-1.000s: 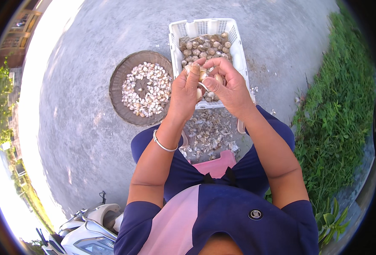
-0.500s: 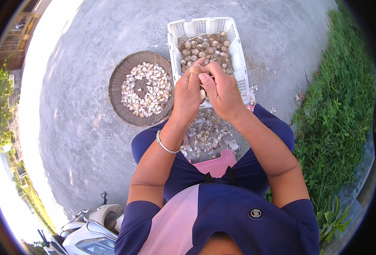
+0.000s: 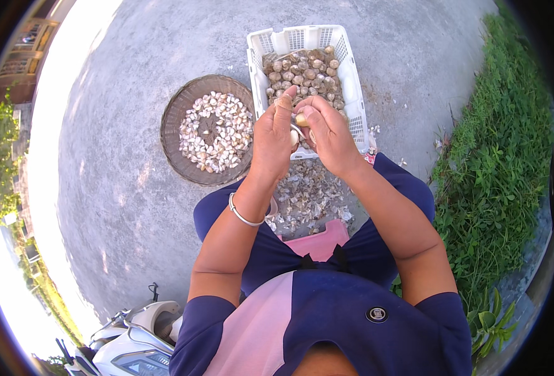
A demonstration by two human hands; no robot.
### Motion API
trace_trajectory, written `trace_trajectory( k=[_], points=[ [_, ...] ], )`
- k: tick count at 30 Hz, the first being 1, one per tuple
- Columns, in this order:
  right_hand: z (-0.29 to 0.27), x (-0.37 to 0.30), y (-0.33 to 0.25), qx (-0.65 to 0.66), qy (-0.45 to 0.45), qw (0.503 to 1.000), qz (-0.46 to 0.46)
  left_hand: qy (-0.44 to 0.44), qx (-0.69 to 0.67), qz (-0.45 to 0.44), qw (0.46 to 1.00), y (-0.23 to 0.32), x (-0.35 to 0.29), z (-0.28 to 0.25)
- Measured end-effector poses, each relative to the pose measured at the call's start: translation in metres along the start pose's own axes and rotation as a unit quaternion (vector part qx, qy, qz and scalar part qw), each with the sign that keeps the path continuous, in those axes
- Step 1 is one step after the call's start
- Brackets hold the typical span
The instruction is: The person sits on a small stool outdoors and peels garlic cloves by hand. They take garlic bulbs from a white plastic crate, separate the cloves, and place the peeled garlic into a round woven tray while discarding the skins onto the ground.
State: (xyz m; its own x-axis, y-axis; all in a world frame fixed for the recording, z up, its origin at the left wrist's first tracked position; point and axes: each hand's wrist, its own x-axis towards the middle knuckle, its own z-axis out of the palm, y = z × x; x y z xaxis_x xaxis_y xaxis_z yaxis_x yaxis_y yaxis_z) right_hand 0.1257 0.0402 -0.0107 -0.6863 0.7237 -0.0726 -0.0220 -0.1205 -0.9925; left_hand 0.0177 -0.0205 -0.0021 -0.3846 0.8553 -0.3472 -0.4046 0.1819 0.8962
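Over the near end of a white plastic crate (image 3: 351, 84), my two hands face each other, slightly apart. My left hand (image 3: 272, 141) is closed around pale garlic pieces (image 3: 294, 136), with its thumb pointing away from me. Between the thumb and fingers of my right hand (image 3: 333, 141) is a yellowish garlic clove (image 3: 301, 120), and another pale piece shows under those fingers. My fingertips partly hide what lies in the palms. Inside the crate are many whole garlic bulbs (image 3: 299, 70). Left of it, a round woven basket (image 3: 172, 135) holds a ring of separated garlic cloves (image 3: 230, 145).
Papery garlic skins (image 3: 308, 194) litter the ground between my knees, in front of a pink plastic stool (image 3: 327, 241). Green plants (image 3: 490, 175) border the concrete (image 3: 126, 125) on the right. A white motor scooter (image 3: 133, 344) stands at the lower left.
My hands have drawn a little apart, and my right thumb has come away from the left thumb. The yellowish clove now shows in my right fingers.
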Motion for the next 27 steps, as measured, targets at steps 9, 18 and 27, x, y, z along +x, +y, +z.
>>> trace_trajectory(
  k=[9, 18, 27],
  points=[
    [-0.021, 0.005, -0.010, 0.342, -0.086, 0.918, 0.183, -0.045, -0.088, -0.017, 0.995, 0.006, 0.000, -0.001],
    [-0.029, 0.005, -0.018, 0.349, -0.082, 0.910, 0.211, -0.070, -0.185, -0.067, 0.978, 0.008, 0.002, -0.008],
    [-0.009, 0.008, 0.063, 0.364, 0.058, 0.866, 0.338, -0.075, -0.292, -0.055, 0.952, 0.028, -0.001, -0.029]
  ],
)
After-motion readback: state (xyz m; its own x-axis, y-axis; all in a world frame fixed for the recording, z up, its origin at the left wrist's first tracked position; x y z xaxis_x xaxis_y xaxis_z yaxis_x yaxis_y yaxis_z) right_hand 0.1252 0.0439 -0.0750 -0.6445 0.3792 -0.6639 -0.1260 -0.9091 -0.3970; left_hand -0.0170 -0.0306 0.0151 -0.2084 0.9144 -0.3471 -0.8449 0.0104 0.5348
